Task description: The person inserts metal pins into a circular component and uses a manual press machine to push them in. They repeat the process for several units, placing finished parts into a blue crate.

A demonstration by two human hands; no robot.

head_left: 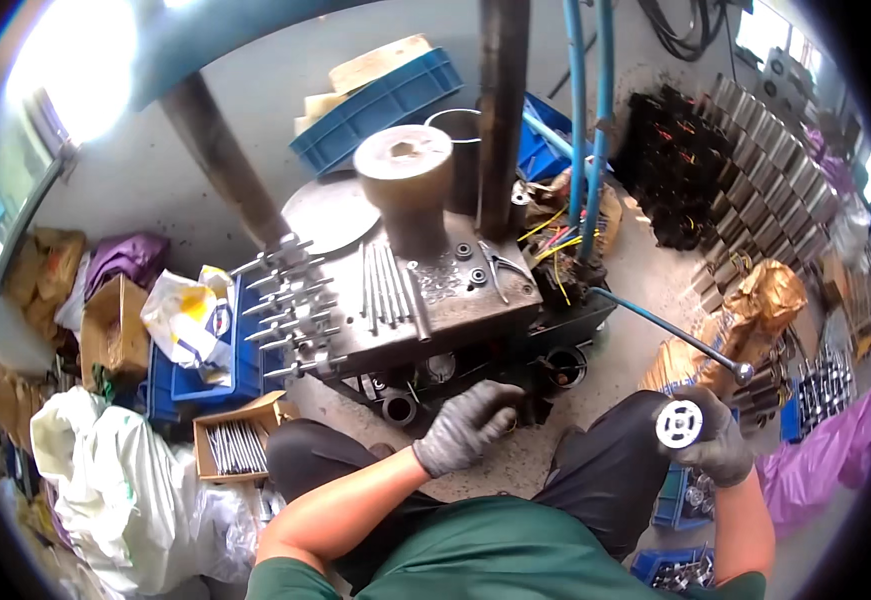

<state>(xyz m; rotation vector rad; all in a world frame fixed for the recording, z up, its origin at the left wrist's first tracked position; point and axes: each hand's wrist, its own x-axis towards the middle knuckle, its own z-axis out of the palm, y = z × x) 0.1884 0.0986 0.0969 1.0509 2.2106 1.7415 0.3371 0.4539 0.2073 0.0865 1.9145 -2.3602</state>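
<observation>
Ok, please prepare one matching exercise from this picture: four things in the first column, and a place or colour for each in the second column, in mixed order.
Things:
1. white round part
2. pliers
3. long lever
4. big white sack

Places or colours:
A. blue, with a ball at its end
B. at the person's left
C. held in the gloved right hand
D. on the metal table, beside small dark rings

Pairs: 1-C, 2-D, 3-A, 4-B
</observation>
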